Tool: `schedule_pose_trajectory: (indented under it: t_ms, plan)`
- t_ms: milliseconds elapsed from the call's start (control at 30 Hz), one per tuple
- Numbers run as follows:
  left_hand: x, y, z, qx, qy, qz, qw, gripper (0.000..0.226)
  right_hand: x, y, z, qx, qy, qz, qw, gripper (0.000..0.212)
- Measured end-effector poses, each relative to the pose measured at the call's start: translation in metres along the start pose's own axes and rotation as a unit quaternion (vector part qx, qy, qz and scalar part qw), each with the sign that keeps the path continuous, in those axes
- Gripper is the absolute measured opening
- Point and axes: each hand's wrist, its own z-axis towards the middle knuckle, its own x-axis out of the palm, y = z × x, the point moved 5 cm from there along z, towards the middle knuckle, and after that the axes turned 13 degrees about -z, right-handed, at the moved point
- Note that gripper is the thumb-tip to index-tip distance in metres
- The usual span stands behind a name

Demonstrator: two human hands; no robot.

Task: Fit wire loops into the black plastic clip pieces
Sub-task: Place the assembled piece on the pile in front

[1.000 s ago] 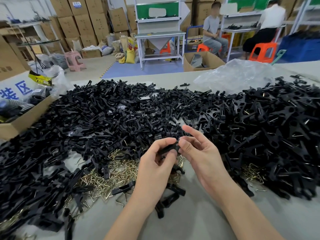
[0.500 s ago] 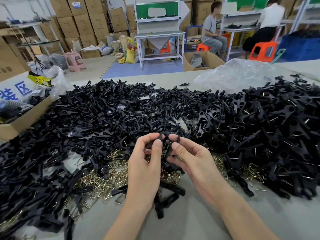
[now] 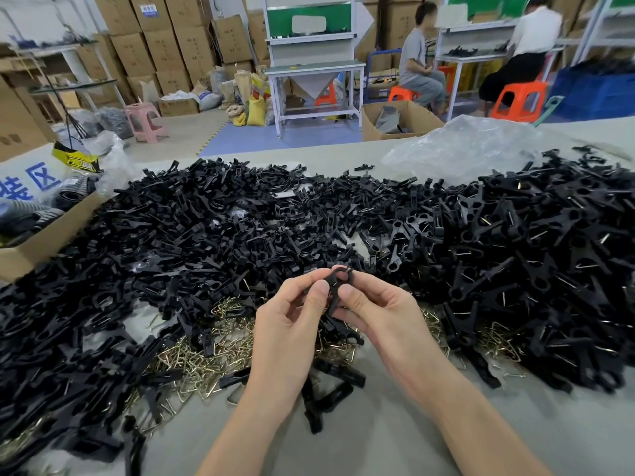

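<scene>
Both hands meet at the table's middle around one black plastic clip piece [image 3: 336, 286], held upright. My left hand [image 3: 292, 324] pinches it from the left with thumb and fingers. My right hand [image 3: 381, 314] pinches it from the right. A thin bright line on the clip may be a wire loop; I cannot tell for sure. Brass-coloured wire loops [image 3: 209, 352] lie in a loose heap under and left of my hands. Black clip pieces [image 3: 192, 235] cover the table in a wide pile.
A second dark pile of clips with wire showing [image 3: 536, 262] fills the right side. A cardboard box [image 3: 44, 235] stands at the left edge, a crumpled clear plastic bag [image 3: 470, 149] at the back right. Two seated people work at benches beyond the table.
The clip has turned from lying across between my fingertips to standing upright, and both hands have lifted slightly and closed in around it.
</scene>
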Motion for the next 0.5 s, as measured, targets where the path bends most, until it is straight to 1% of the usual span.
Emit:
schedule_pose_trajectory:
  t_ms: [100, 233, 400, 500]
  plan:
    - [-0.0015, 0.0015, 0.0004, -0.003, -0.006, -0.007, 1.0, 0.02, 0.0013, 0.0018, -0.0006, -0.002, 0.007, -0.001, 1.0, 0.033]
    - [-0.0014, 0.0039, 0.0009, -0.023, 0.012, -0.006, 1.0, 0.02, 0.0024, 0.004, -0.0016, -0.014, 0.012, -0.004, 1.0, 0.026]
    - [-0.0043, 0.0038, 0.001, -0.018, 0.003, 0.005, 1.0, 0.018, 0.0003, 0.0031, -0.0001, -0.017, 0.007, -0.006, 1.0, 0.038]
    - [-0.0041, 0.0027, 0.0002, -0.01, 0.002, 0.014, 1.0, 0.017, -0.0013, 0.0035, 0.0002, -0.022, 0.01, -0.017, 1.0, 0.037]
